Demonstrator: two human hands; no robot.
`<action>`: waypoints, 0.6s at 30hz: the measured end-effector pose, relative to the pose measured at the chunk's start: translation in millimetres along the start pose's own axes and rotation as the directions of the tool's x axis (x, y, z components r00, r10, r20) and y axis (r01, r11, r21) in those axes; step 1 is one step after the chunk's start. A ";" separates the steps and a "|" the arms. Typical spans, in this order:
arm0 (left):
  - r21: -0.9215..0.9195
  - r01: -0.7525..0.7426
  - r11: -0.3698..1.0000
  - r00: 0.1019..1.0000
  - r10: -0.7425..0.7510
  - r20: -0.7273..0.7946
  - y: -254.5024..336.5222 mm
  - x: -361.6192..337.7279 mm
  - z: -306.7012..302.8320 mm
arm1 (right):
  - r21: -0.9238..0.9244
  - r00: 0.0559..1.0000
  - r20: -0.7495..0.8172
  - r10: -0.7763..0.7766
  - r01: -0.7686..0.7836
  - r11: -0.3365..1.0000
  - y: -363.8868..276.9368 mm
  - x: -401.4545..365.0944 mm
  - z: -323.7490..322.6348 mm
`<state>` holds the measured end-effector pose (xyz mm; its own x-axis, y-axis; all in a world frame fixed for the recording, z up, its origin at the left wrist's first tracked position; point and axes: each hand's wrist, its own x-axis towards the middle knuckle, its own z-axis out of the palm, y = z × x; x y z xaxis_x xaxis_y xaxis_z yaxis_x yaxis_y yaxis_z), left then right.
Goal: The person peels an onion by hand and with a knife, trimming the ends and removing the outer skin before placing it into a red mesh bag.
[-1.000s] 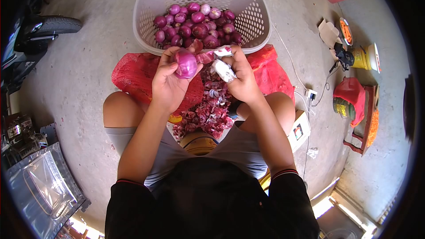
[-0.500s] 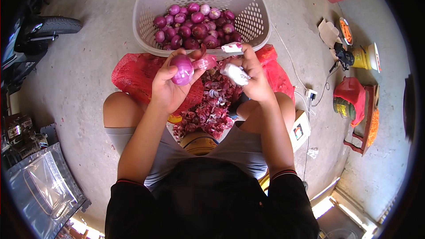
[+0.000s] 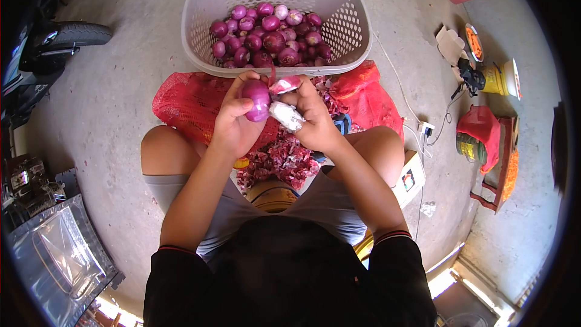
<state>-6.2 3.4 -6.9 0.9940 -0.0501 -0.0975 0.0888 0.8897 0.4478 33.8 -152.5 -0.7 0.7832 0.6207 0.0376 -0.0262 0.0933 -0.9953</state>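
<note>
A shiny purple onion (image 3: 256,100) is held in my left hand (image 3: 234,122), its thumb on the near side. Close against the onion's right side is my right hand (image 3: 315,122), its fingers curled. White wrapping (image 3: 286,116) covers its thumb area, and a red-and-white wrap or piece of skin (image 3: 285,85) shows at a fingertip; whether a small tool is in the hand is hidden. Beyond both hands stands a grey perforated basket (image 3: 200,36) holding several peeled purple onions (image 3: 273,42). Below the hands lies a heap of dark red onion skins (image 3: 281,160).
Red mesh sacks (image 3: 181,100) lie on both sides of the skins, between my knees and the basket. A motorbike wheel (image 3: 78,34) is at the left. On the right are a power socket (image 3: 426,128) with cables, a white box (image 3: 411,180) and a yellow bucket (image 3: 496,80).
My right hand has moved left and down, from apart to right beside the onion. The onion and my left hand have shifted slightly right. The loose skin near the left fingers looks smaller.
</note>
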 end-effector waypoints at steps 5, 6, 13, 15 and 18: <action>-0.100 0.043 0.994 0.994 -0.032 0.108 -0.3 1.6 -6.1 | 0.223 0.995 -0.097 -0.023 0.044 0.974 2.0 3.1 -9.9; -0.097 0.038 0.995 0.994 -0.028 0.107 0.4 1.4 -6.1 | 0.252 0.992 -0.125 0.007 0.025 0.968 1.7 3.9 -15.7; -0.103 0.022 0.994 0.996 -0.012 0.093 3.4 1.6 -5.7 | -0.120 0.964 0.182 0.195 -0.176 0.977 -15.2 -3.7 -41.2; -0.103 0.014 0.995 0.997 -0.007 0.072 5.1 1.6 -7.3 | -0.453 0.956 0.170 0.239 -0.140 0.880 -22.8 -7.1 -44.0; -0.012 -0.007 1.000 1.000 0.007 -0.029 7.0 3.4 -9.3 | -0.889 0.904 0.033 0.426 -0.169 0.426 -25.3 -10.7 -52.3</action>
<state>-2.8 13.7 -12.4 0.9923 -0.0309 -0.1198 0.0807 0.8955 0.4376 58.5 -202.3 19.4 0.6766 0.6263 -0.3873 0.4086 -0.7568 -0.5102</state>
